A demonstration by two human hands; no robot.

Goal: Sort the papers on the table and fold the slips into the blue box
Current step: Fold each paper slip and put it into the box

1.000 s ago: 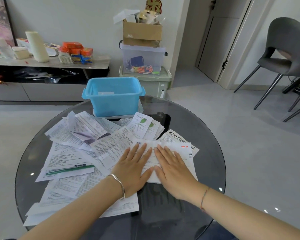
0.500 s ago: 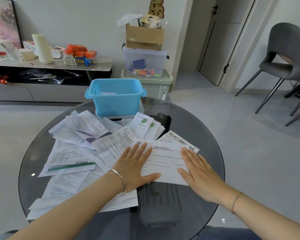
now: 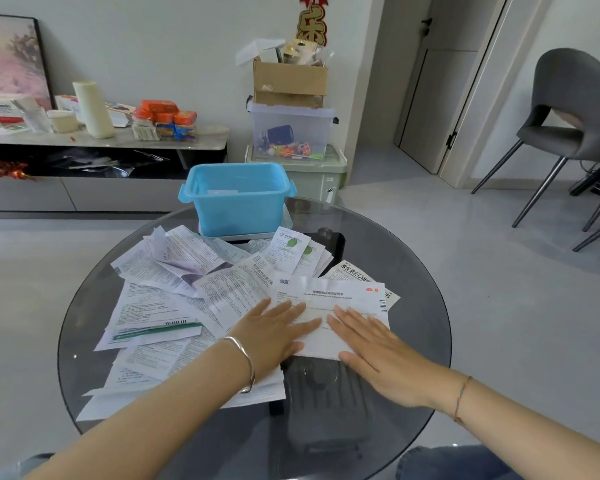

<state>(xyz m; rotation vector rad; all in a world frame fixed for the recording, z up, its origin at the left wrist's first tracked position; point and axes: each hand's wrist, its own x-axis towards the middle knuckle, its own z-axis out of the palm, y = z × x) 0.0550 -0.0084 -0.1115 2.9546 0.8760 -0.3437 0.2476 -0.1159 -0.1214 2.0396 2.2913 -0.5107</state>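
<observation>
pressing a white printed leaflet point(image 3: 343, 299) flat near the round glass table's point(image 3: 416, 271) front edge, left hand point(image 3: 274, 336) and right hand point(image 3: 378, 351) lay straight-fingered, gripping nothing; the blue plastic box point(image 3: 239, 202) at the far edge seemed nearly empty, scattered papers point(image 3: 153, 306) unsorted.

Head cam looks fwd/down, close over table point(image 3: 388, 258); edges seem warped.

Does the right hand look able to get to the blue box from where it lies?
Probably yes. The right hand lies flat on a slip, the blue box stands open-topped beyond it, and only flat papers lie between, nothing tall.
</observation>
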